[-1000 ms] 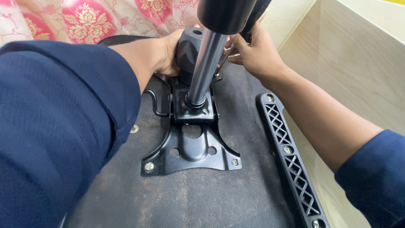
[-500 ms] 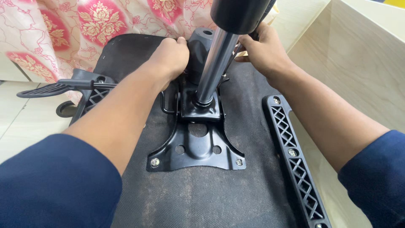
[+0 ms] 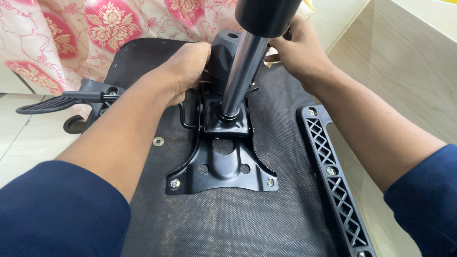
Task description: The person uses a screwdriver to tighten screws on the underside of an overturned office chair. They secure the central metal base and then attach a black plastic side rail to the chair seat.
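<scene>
An upturned chair seat (image 3: pixel 247 223) with a black fabric underside lies below me. A black metal mechanism plate (image 3: pixel 223 171) is bolted to it, and a shiny gas cylinder (image 3: pixel 243 71) stands up out of it toward the camera. My left hand (image 3: pixel 185 71) is curled against the left side of the mechanism's black housing (image 3: pixel 223 52). On the far right side, behind the cylinder, my right hand (image 3: pixel 300 52) grips the mechanism. The cylinder hides what its fingertips pinch.
A black lattice armrest bracket (image 3: pixel 333 176) is screwed along the seat's right edge, and another armrest (image 3: pixel 52 102) sticks out at the left above a caster wheel (image 3: pixel 76 124). A loose washer (image 3: pixel 158 141) lies on the seat. Floral cloth (image 3: pixel 109 28) hangs behind; a wooden panel (image 3: pixel 404 62) stands at right.
The view has pulled back and shifted left, so my left sleeve no longer covers the left side and the left armrest shows. Both hands remain on the mechanism.
</scene>
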